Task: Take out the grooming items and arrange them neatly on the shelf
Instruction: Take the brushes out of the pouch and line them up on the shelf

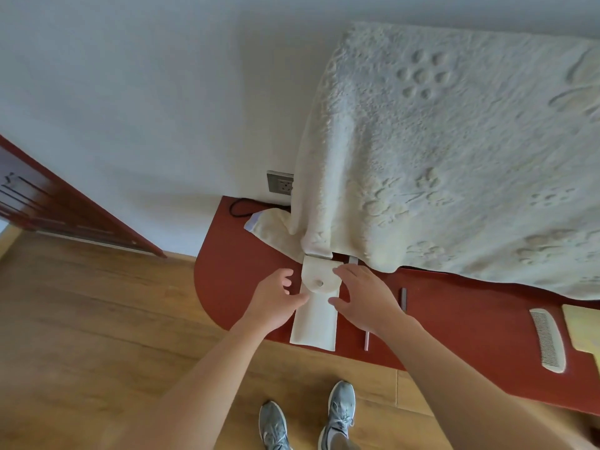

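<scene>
The white pouch [316, 315] lies right between the two hands on the red shelf [454, 319]. Its long side points away from the person, and the button flap is at the far end. The left hand [276, 297] sits at its left edge, fingers loosely bent, holding nothing; the right hand [365, 297] sits at its right edge, fingers spread, and its thumb seems to touch the pouch. Both are equally near, so either could lift the flap.
</scene>
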Action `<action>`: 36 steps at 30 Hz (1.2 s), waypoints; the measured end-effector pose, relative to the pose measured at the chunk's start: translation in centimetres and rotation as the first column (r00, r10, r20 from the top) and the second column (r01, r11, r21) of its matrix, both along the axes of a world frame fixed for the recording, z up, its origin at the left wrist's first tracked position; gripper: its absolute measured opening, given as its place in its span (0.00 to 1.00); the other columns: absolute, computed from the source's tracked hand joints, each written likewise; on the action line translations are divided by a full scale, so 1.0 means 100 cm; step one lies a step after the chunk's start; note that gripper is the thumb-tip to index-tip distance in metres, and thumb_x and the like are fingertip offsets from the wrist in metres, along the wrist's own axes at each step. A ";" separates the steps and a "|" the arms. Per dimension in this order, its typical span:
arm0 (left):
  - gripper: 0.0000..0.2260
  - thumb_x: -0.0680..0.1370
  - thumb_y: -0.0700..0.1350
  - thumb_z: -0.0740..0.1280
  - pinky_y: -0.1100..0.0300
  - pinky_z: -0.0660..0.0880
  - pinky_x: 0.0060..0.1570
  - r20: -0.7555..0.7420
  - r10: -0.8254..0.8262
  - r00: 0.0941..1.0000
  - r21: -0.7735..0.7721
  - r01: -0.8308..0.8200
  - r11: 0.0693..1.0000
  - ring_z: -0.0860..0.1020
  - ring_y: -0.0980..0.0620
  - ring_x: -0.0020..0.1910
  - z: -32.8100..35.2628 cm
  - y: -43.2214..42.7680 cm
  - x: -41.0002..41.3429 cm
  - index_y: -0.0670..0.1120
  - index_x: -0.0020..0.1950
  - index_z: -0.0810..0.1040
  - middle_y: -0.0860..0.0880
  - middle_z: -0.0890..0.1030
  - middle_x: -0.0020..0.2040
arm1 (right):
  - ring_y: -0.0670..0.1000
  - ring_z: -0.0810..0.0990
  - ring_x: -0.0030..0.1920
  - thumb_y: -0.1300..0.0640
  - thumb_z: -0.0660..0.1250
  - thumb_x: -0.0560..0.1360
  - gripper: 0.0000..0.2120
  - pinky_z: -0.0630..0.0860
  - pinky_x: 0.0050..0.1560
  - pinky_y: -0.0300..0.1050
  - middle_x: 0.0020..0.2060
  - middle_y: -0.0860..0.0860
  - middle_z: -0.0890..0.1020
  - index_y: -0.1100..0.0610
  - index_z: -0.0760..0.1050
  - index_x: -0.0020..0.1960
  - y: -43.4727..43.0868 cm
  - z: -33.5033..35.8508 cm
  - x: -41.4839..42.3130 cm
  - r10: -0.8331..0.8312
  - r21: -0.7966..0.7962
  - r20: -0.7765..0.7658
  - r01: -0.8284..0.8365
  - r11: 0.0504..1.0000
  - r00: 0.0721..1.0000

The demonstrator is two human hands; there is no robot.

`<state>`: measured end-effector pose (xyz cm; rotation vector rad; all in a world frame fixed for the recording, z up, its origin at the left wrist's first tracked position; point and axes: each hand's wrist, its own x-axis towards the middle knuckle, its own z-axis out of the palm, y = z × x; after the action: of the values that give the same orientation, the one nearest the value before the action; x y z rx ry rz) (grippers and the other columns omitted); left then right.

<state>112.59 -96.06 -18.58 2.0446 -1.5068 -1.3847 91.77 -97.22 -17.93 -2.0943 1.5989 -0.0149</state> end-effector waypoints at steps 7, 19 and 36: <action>0.34 0.72 0.51 0.74 0.64 0.73 0.50 0.014 -0.031 0.999 0.043 0.030 0.999 0.78 0.56 0.53 -0.027 -0.002 -0.008 0.49 0.76 0.67 0.51 0.77 0.62 | 0.48 0.62 0.73 0.47 0.67 0.77 0.29 0.61 0.69 0.42 0.74 0.45 0.65 0.50 0.64 0.75 -0.012 -0.021 0.005 0.092 0.025 0.001 -0.092 0.995 0.996; 0.23 0.67 0.47 0.74 0.65 0.74 0.37 0.024 -0.020 0.999 -0.008 0.020 1.000 0.81 0.55 0.42 -0.044 -0.011 -0.021 0.48 0.61 0.77 0.54 0.83 0.44 | 0.48 0.63 0.73 0.46 0.67 0.77 0.27 0.66 0.67 0.44 0.74 0.44 0.65 0.49 0.67 0.74 -0.021 -0.034 0.003 0.114 0.044 0.020 -0.115 0.992 0.993; 0.19 0.68 0.39 0.75 0.61 0.79 0.41 -0.161 0.083 0.983 0.074 -0.072 0.995 0.83 0.53 0.45 -0.030 -0.010 -0.022 0.47 0.58 0.80 0.51 0.84 0.47 | 0.48 0.65 0.71 0.46 0.65 0.78 0.25 0.65 0.67 0.42 0.73 0.44 0.65 0.49 0.67 0.74 -0.017 -0.026 0.001 0.121 0.020 0.015 -0.122 0.992 0.993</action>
<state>110.42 -97.11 -21.61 1.9518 -1.3160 -1.5504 91.90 -98.96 -20.57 -2.1670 1.4551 0.0294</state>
